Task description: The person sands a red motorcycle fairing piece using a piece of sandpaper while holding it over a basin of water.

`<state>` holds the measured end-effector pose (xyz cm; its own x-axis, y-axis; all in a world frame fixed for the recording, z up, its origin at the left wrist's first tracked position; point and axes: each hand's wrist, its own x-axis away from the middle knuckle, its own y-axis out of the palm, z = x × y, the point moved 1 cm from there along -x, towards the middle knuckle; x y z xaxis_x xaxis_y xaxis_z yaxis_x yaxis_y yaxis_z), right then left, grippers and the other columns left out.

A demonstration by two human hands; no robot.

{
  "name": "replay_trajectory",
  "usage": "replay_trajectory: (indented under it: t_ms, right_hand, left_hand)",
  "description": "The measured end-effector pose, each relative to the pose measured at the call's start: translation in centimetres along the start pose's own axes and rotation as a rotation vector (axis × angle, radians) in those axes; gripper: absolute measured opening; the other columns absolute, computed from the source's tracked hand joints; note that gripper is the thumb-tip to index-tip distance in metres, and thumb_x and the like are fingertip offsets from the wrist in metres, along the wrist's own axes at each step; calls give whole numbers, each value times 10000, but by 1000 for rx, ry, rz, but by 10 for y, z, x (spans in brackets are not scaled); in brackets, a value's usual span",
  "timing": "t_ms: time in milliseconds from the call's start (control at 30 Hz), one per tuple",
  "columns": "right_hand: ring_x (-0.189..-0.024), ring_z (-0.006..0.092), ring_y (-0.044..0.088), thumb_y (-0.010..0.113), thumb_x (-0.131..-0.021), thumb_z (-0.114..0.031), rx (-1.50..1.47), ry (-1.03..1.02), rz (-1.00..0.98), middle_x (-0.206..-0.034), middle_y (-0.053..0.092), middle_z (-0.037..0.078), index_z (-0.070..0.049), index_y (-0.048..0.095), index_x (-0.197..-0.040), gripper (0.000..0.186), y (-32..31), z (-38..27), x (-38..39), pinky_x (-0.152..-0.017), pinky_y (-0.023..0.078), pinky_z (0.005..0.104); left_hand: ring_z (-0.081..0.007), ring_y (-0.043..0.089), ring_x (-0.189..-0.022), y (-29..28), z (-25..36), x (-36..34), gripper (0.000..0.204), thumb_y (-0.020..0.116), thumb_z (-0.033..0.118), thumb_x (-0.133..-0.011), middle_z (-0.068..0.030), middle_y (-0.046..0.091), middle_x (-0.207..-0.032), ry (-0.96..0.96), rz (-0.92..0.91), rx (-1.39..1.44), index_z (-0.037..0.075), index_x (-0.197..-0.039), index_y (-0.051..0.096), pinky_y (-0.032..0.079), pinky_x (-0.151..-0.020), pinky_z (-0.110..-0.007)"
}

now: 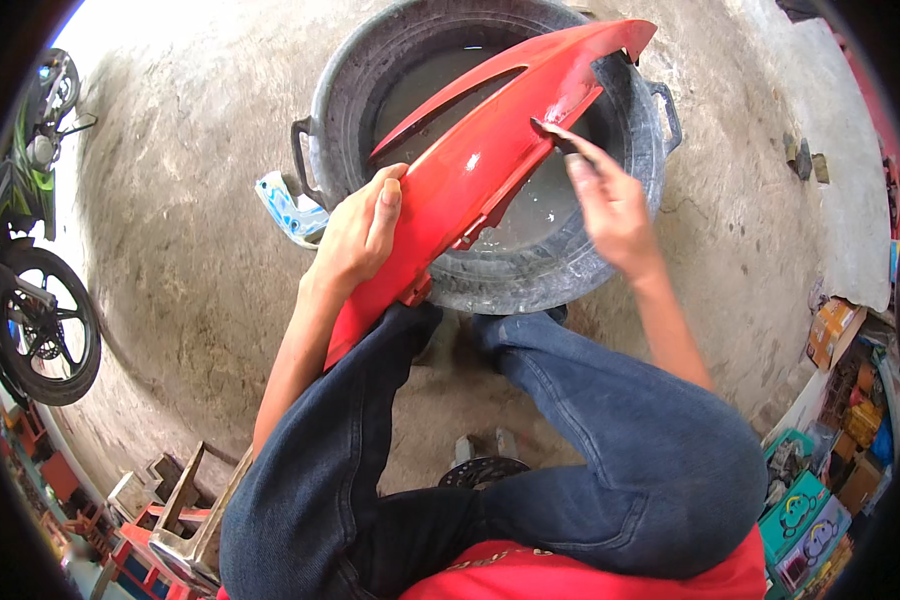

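Note:
A long red plastic body panel (480, 155) with a slotted far end lies diagonally over a wide dark tub (545, 275) holding murky water, its near end reaching down to my left knee. My left hand (365, 225) grips the panel's left edge, thumb on the red face. My right hand (605, 200) is closed on a small, thin dark piece (542, 128), whose tip is at the panel's wet, glossy surface right of the middle. What exactly this piece is, I cannot tell.
A white-and-blue plastic piece (288, 205) lies left of the tub. A motorcycle (45, 310) stands at far left. Worn wooden and red frames (185, 525) sit lower left. Boxes and clutter (830, 335) line the right side, and small dark objects (805, 160) lie near the tub.

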<state>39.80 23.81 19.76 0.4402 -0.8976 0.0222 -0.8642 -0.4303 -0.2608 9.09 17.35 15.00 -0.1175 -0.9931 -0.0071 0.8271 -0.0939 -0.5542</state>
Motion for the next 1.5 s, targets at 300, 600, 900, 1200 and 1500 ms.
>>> replay_trajectory:
  t_ms: [300,600,900,1200,1500]
  right_hand:
    - [-1558,408,332,340,-1037,-722,1152,-336,83,-1661,368,261,59,359,-1598,961,31,36,-28,-1269,234,572]
    - [-1546,421,350,399,-1015,-729,1146,-474,27,-1640,369,306,85,402,-1562,981,35,39,-35,-1259,283,546]
    - [-1545,426,347,395,-994,-769,1144,-509,-45,-1635,375,306,89,339,-1592,1048,29,35,-43,-1286,240,524]
    - [-1555,417,331,475,-937,-799,1184,-576,-96,-1633,385,296,91,342,-1587,1110,20,33,-40,-1278,268,511]
    - [-1560,352,351,742,-852,-550,1167,-593,-254,-1666,376,224,30,369,-1602,1019,18,34,-11,-1276,295,486]
  left_hand:
    - [-477,660,-1125,2,3,1,590,331,445,-1142,-305,693,-1146,1,-16,9,-47,-1367,567,512,-974,-482]
    - [-466,666,-1113,3,4,-1,583,334,437,-1142,-287,701,-1132,8,-21,-8,-48,-1374,557,517,-969,-477]
    - [-470,666,-1106,2,7,-2,581,320,428,-1146,-290,697,-1123,-70,-72,10,-50,-1373,559,517,-965,-476]
    - [-460,672,-1079,5,2,-1,573,340,424,-1145,-270,698,-1080,-22,-27,21,-53,-1370,564,517,-953,-475]
    - [-462,680,-1075,5,0,-1,574,341,426,-1144,-281,702,-1101,-26,-27,24,-51,-1367,569,522,-952,-466]
